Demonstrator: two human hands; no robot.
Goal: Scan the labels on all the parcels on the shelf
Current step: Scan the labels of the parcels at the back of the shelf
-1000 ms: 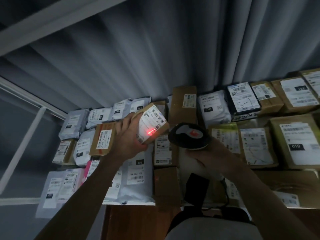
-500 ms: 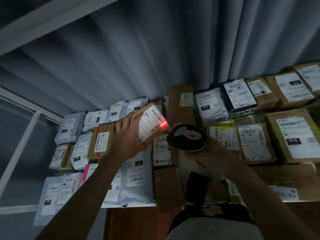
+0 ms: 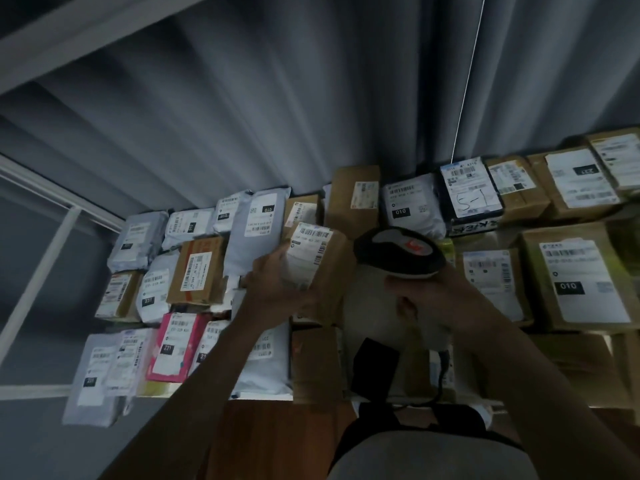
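My left hand (image 3: 273, 289) grips a small cardboard box (image 3: 313, 258) with a white barcode label, held just above the rows of parcels. A black and grey barcode scanner (image 3: 398, 252) sits in my right hand (image 3: 429, 299), its head right beside the box. No red scan light shows on the label. Many parcels lie on the shelf (image 3: 34, 391): grey mailer bags (image 3: 138, 240) at the left, a pink parcel (image 3: 175, 346), and brown boxes such as the one marked 010 (image 3: 581, 282) at the right.
Grey pleated curtains (image 3: 277, 98) hang behind the shelf. A white frame rail (image 3: 41, 268) runs along the left side. The scanner's cable (image 3: 441, 375) drops toward my body. A black flat thing (image 3: 374, 368) lies near the shelf's front edge.
The red scan spot on the box label is gone. My left hand has lowered the box and turned it flatter toward the parcels. The scanner stays beside it.
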